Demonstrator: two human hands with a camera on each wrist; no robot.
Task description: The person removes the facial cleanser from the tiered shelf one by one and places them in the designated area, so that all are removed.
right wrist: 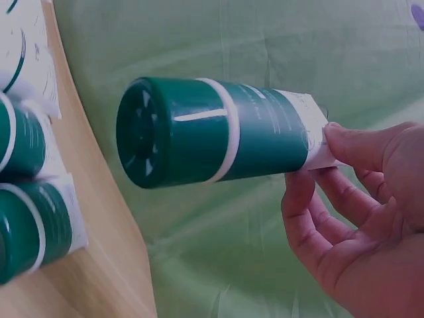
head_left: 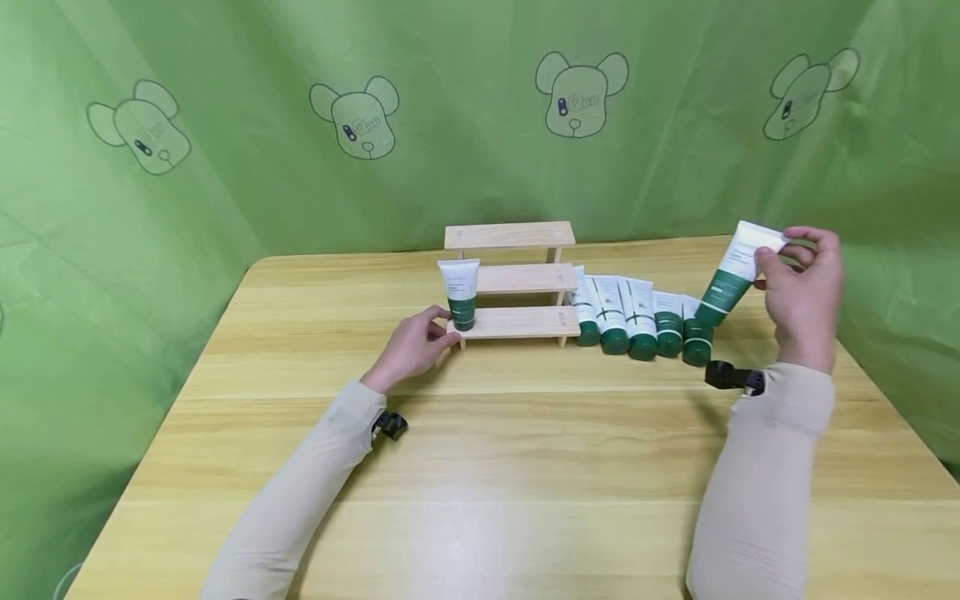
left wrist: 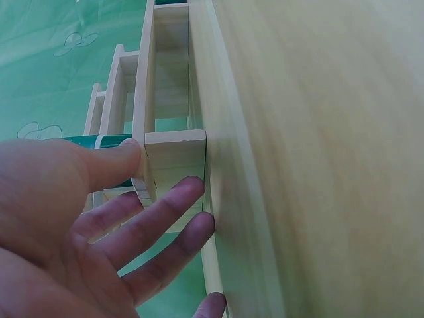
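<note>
A white-and-green squeeze tube (head_left: 737, 271) hangs tilted above the table, its green cap pointing down. My right hand (head_left: 806, 287) pinches its white end between thumb and fingers; the right wrist view shows the same tube (right wrist: 199, 132) close up. At the left end of a three-step wooden display stand (head_left: 517, 323), my left hand (head_left: 416, 348) holds the lowest step, thumb against the board and fingers by the leg (left wrist: 175, 138). A smaller tube (head_left: 461, 292) stands cap down on that step, beside the left hand.
Several more tubes (head_left: 641, 321) lie in a row on the table right of the stand, caps toward me, the leftmost partly hidden by the stand. A green curtain (head_left: 465, 167) hangs behind the wooden table (head_left: 480, 467).
</note>
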